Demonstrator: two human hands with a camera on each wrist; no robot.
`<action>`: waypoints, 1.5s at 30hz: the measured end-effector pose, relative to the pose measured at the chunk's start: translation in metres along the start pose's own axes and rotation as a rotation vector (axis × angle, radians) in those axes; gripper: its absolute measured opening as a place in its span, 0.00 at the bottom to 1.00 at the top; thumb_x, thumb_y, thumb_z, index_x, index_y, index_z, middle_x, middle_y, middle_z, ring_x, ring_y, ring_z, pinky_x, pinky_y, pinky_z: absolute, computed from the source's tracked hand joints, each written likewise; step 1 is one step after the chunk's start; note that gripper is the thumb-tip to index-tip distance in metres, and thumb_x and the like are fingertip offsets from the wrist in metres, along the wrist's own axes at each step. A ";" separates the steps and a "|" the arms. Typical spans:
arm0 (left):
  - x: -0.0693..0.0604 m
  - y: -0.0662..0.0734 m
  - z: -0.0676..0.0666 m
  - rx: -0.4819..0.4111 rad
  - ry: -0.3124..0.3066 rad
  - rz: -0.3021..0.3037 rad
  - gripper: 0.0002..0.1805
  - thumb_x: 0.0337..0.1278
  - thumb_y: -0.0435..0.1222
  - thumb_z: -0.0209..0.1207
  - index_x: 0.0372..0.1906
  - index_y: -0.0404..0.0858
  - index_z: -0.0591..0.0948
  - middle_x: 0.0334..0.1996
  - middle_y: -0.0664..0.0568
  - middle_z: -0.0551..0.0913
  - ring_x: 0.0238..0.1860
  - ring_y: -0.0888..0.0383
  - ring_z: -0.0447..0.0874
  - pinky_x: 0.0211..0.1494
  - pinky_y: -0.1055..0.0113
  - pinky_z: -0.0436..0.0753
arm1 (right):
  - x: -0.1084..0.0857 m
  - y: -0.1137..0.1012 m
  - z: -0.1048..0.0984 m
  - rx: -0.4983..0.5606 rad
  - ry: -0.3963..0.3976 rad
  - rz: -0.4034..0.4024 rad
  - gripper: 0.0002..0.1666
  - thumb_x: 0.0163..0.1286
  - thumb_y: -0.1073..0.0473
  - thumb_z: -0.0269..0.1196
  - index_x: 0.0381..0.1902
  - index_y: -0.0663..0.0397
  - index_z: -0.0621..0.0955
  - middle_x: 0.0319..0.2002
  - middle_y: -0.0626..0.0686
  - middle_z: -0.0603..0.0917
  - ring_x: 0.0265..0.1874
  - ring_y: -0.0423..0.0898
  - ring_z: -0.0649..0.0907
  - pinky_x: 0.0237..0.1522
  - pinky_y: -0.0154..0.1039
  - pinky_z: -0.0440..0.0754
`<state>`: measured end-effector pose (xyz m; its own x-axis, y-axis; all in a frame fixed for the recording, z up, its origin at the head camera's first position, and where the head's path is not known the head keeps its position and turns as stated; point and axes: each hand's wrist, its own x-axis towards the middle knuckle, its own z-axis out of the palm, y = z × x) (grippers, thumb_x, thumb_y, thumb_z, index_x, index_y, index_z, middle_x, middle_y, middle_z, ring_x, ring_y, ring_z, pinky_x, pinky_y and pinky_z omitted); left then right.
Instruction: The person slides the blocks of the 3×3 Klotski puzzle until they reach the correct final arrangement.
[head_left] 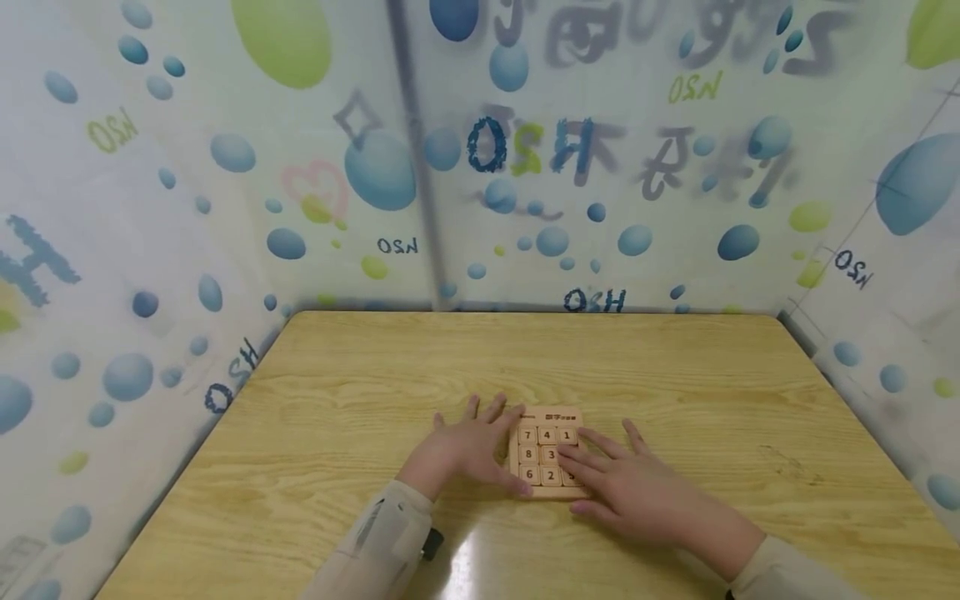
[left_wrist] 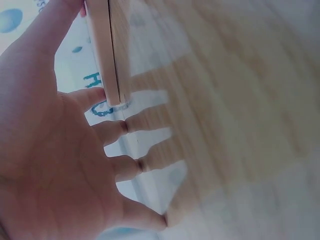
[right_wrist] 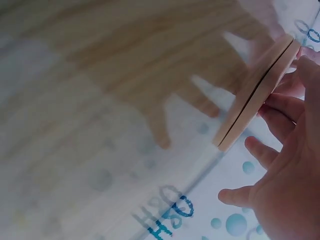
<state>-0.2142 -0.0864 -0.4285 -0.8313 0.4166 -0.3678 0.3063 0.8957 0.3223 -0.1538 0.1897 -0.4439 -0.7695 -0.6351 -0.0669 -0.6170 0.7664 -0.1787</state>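
Where two hands [head_left: 474,450] [head_left: 641,497] rest, perhaps eight tiles [head_left: 548,455]

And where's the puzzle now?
In the head view, the puzzle lies on the table, right of centre, between the left hand and right hand.

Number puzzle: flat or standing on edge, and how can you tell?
The number puzzle lies flat on the table: the head view shows its numbered face upward, both wrist views only its side.
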 end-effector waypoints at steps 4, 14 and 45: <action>-0.002 0.000 0.000 -0.004 -0.001 -0.003 0.69 0.41 0.76 0.71 0.88 0.62 0.49 0.89 0.55 0.40 0.88 0.35 0.35 0.78 0.16 0.40 | 0.004 -0.002 0.000 -0.003 -0.009 -0.011 0.39 0.81 0.28 0.49 0.80 0.37 0.71 0.82 0.41 0.69 0.84 0.58 0.64 0.77 0.85 0.48; -0.003 0.003 -0.002 0.003 0.003 -0.009 0.70 0.39 0.76 0.71 0.87 0.63 0.50 0.89 0.56 0.41 0.89 0.36 0.36 0.78 0.16 0.40 | -0.020 -0.005 -0.007 -0.100 0.014 -0.062 0.37 0.81 0.28 0.50 0.78 0.35 0.75 0.79 0.40 0.74 0.79 0.58 0.71 0.74 0.85 0.56; 0.001 0.002 -0.001 0.022 0.001 -0.001 0.69 0.41 0.75 0.71 0.87 0.62 0.49 0.90 0.55 0.40 0.88 0.35 0.36 0.77 0.14 0.40 | -0.029 -0.013 0.000 -0.057 -0.056 0.008 0.43 0.79 0.24 0.47 0.82 0.37 0.69 0.82 0.39 0.68 0.81 0.59 0.70 0.76 0.82 0.57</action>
<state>-0.2155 -0.0846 -0.4273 -0.8319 0.4159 -0.3674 0.3156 0.8991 0.3032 -0.1236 0.1976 -0.4395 -0.7652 -0.6320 -0.1229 -0.6204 0.7748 -0.1218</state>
